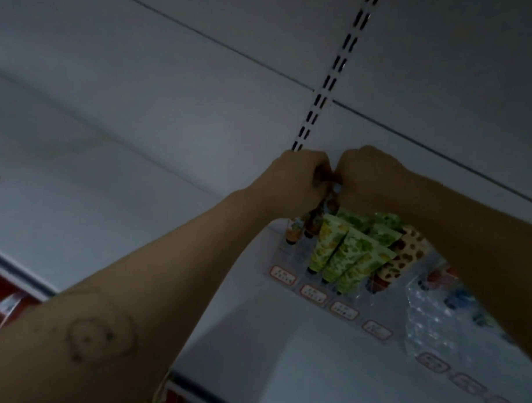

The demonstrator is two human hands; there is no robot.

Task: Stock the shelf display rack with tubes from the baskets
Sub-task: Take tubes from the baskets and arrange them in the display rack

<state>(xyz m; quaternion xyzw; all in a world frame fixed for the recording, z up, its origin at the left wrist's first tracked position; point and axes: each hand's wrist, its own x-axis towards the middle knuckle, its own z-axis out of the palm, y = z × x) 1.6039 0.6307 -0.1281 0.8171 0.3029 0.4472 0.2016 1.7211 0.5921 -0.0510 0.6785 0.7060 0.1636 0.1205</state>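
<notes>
Left forearm [97,334], nearest the viewer and bearing a drawn circular mark, is reaching up and rightward to the left hand [298,181]. The right hand [368,177] is meeting it knuckle to knuckle. Both grips are curling closed around the top of a dark tube [328,203], which is hanging just above the left end of the display rack [312,293]. Green tubes [347,252] are standing tilted in the rack's middle compartments, with spotted tubes [404,251] beside them on the right. The rack is sitting on a white shelf [283,352], and a clear plastic bag [429,315] is lying near its right end.
</notes>
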